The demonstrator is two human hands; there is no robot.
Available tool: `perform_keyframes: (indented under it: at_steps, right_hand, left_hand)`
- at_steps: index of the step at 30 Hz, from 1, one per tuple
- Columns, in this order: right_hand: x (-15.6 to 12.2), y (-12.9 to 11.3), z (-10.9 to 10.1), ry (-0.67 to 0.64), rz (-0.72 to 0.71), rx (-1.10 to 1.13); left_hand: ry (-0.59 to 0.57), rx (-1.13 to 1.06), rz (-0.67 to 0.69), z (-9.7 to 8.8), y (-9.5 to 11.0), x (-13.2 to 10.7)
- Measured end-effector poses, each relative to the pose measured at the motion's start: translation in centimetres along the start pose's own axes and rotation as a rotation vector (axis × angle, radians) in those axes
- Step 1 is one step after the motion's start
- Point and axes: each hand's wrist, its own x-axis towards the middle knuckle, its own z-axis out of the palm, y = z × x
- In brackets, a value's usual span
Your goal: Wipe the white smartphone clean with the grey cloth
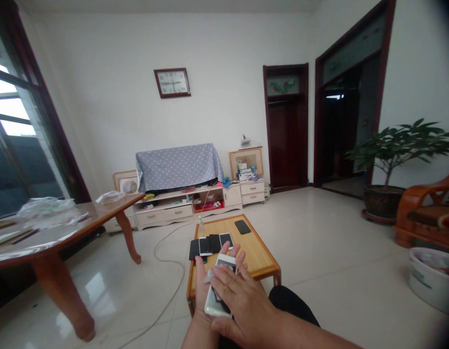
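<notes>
A white smartphone (225,259) with a dark screen lies face up in my left hand (201,291), whose thumb and fingers hold it at the edges. Over its screen lies my right hand (246,295), fingers together, pressing a small crumpled white wipe (209,276) that shows at the fingertips. Part of the screen is hidden under this hand. Beyond my hands stands a low wooden table (258,252). On it several phones lie in a row, among them a white-framed phone (205,246). A separate black phone (242,226) and a small clear bottle (201,225) are farther back.
A large wooden table (89,220) with plastic bags stands at left. A cable (182,271) runs across the floor. Against the wall is a white cabinet (166,215) under a dotted cloth. At right are a potted plant (384,198), an armchair (409,208) and a white bucket (431,286).
</notes>
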Motion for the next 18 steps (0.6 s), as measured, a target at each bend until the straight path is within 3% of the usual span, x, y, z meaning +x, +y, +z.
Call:
perform_keyframes:
  at_steps: [4,10,15,18]
  right_hand:
    - [0.6,0.3,-0.3,0.045,0.079,-0.052]
    - [-0.6,-0.9,1.8,0.076,-0.165,-0.019]
    - [-0.1,0.3,-0.1,0.032,0.111,-0.046]
    - [-0.6,0.2,0.4,0.061,0.02,-0.052]
  left_hand:
    - [0.03,-0.001,0.0,0.2,0.6,0.3]
    - [0.023,-0.026,0.027,0.3,1.0,-0.3]
    - [-0.009,-0.026,0.02,0.1,0.7,-0.1]
    - [-0.052,-0.039,0.028,0.0,1.0,-0.2]
